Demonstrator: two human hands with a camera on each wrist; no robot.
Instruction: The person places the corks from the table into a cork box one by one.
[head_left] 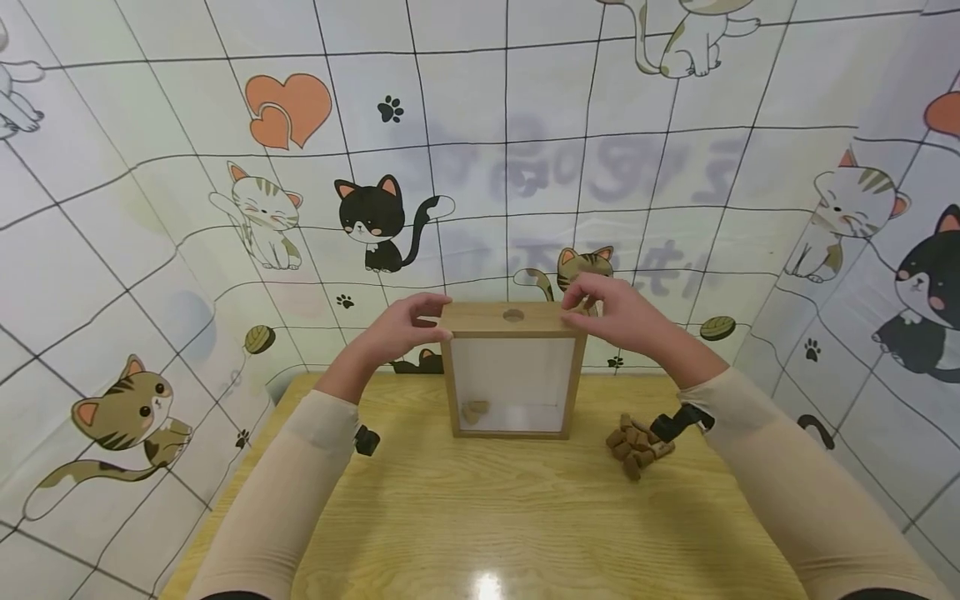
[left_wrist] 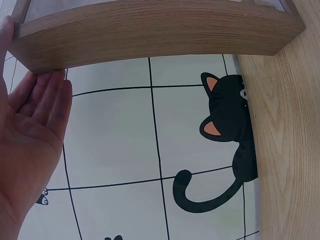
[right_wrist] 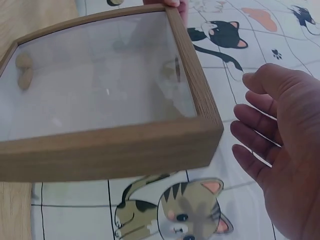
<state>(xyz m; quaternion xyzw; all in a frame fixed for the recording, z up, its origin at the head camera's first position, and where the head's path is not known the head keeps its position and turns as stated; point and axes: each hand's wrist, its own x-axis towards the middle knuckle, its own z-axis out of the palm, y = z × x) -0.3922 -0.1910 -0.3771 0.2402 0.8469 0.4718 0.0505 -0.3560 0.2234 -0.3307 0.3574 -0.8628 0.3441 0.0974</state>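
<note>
An upright wooden-framed box (head_left: 512,429) with a see-through front stands at the far side of the table. Its top edge has a round hole (head_left: 513,316). A few small tan pieces (head_left: 474,410) lie inside, at the bottom left. My left hand (head_left: 401,327) grips the box's top left corner, thumb in front and fingers behind, as the left wrist view also shows. By the top right corner is my right hand (head_left: 611,310), fingers loosely bent; the right wrist view shows this hand (right_wrist: 287,130) beside the frame with a gap between.
To the right of the box, under my right wrist, sits a heap of several small brown cork-like pieces (head_left: 637,446) on the wooden table (head_left: 480,517). A cat-patterned, grid-lined sheet (head_left: 480,183) rises right behind the box and along both sides.
</note>
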